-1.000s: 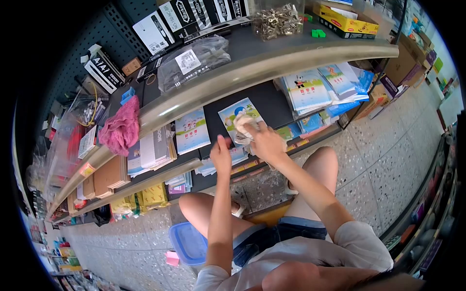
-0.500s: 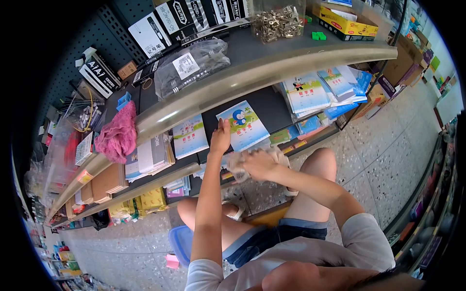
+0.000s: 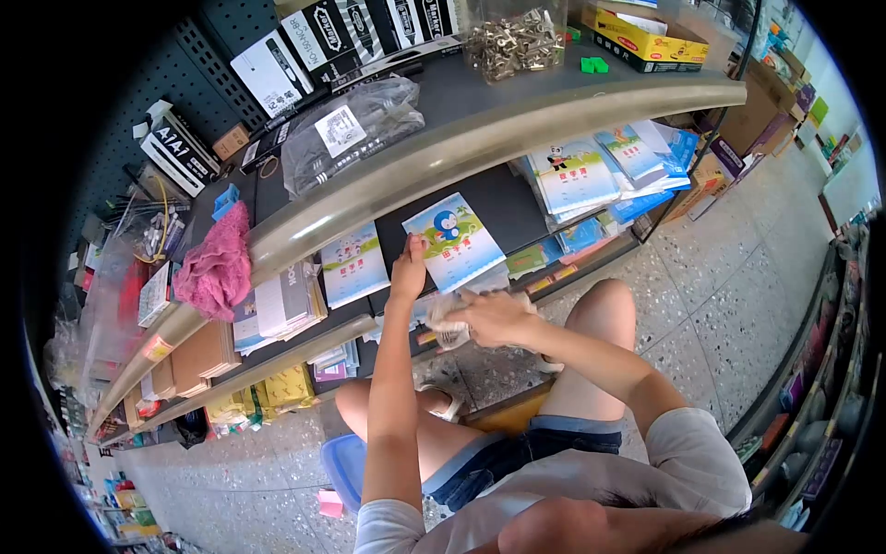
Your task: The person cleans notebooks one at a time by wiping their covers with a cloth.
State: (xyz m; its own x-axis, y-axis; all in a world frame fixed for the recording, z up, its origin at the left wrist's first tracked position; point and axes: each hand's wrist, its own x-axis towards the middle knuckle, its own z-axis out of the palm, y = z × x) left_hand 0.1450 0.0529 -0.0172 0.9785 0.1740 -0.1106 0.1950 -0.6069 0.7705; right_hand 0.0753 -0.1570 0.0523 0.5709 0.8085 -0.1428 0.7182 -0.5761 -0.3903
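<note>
On the dark shelf [image 3: 506,205] lay the blue-cartoon booklet [image 3: 452,247], long axis toward the person; left hand [image 3: 408,270] nearer, at its left edge, grip unclear; right hand [image 3: 498,319] off its near end, clutching rag [image 3: 446,328].

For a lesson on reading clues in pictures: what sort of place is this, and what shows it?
Probably a stationery shop or its stockroom: black-and-white cardboard marker boxes and thin paper booklets with colourful cartoon covers are set out on dark grey shelves.
</note>
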